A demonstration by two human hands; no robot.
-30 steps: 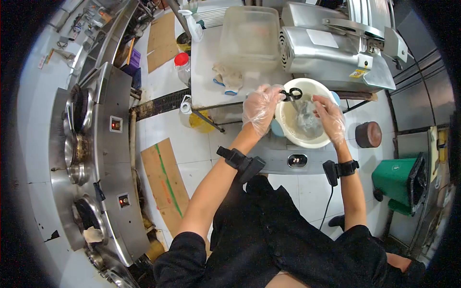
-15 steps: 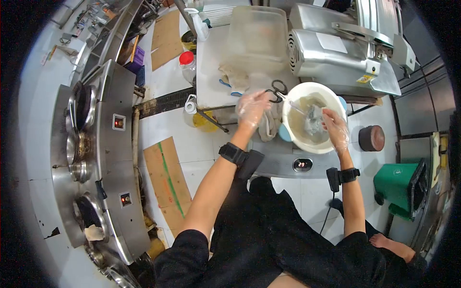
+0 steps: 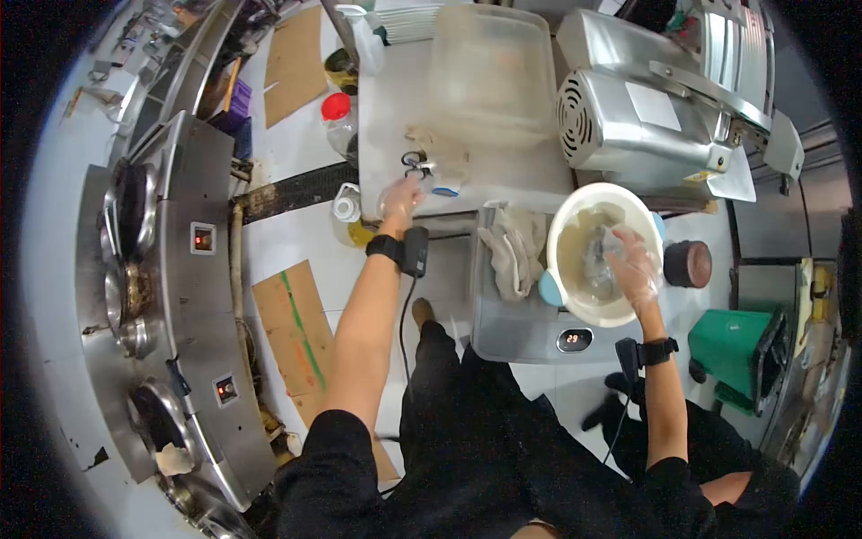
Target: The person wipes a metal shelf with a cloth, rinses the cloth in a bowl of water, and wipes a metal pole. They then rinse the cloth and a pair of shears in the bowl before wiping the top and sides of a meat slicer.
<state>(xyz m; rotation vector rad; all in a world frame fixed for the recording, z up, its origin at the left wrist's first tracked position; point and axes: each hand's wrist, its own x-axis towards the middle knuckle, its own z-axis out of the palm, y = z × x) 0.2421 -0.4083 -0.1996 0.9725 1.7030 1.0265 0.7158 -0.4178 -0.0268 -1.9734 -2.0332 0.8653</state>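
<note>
My left hand, in a clear plastic glove, is at the left edge of the steel table. Its fingers are closed on a pair of scissors with black handles; the exact grip is partly hidden. Beside them lies a beige cloth and a blue-handled tool. My right hand, gloved too, reaches into a white basin of cloudy water. Its fingers are closed on a clear plastic bag, whose contents I cannot make out. The basin rests on a grey appliance with a lit "29" display.
A crumpled cloth lies left of the basin. Behind stand a translucent tub and a metal slicer. A red-lidded jar is at left, a stove counter beyond. A green bin stands right.
My left hand has moved left with the scissors, from beside the basin to the cloth at the table's left side. My right hand stays in the basin. The view has shifted.
</note>
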